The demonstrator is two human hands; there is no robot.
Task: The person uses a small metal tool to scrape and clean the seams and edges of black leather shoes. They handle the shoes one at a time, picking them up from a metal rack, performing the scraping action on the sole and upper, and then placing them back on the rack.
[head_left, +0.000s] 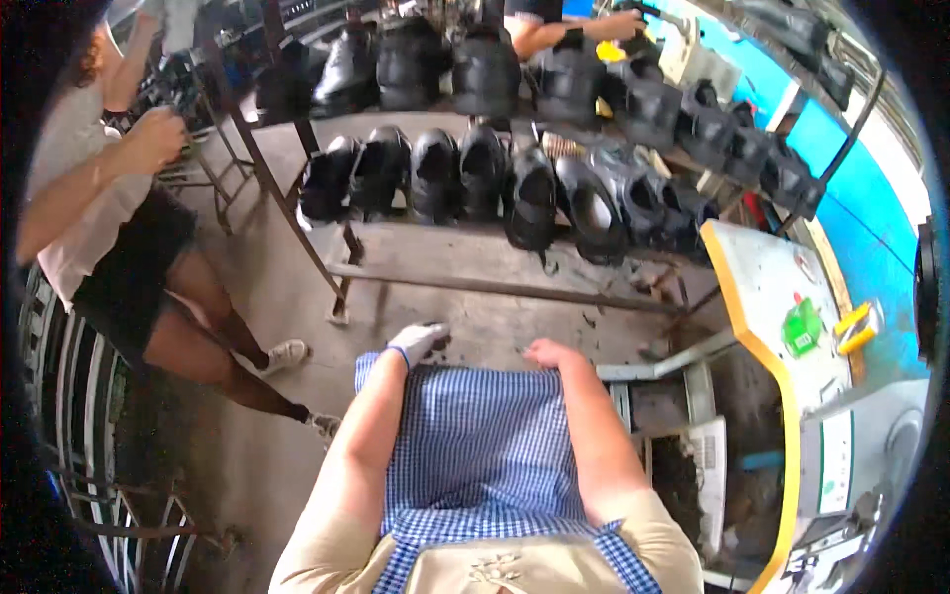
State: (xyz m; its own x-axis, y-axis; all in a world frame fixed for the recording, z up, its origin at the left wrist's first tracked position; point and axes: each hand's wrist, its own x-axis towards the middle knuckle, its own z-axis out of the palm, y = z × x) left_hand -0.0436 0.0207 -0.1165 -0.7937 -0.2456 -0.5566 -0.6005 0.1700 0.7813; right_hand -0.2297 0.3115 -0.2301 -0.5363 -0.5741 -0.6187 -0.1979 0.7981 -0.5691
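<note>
My left hand [421, 342] wears a whitish glove with dark patches near the fingertips. It lies just past the far left edge of a blue-and-white checked apron [485, 426], fingers stretched loosely to the right. At the apron's far right corner is my right hand [552, 353], ungloved, its fingers loosely bent and pointing left. I see no object in either hand, and a gap separates them. Beyond both hands stands a metal rack [475, 284] bearing two rows of black shoes [480, 170], well apart from my fingers.
On the left stands another person [129, 238], one hand raised. A worktable [752, 287] with a yellow edge curves along my right, holding a green object [803, 327] and a yellow one [857, 329]. Another person's arm [574, 33] reaches in behind the rack. Metal frames [84, 416] stand at lower left.
</note>
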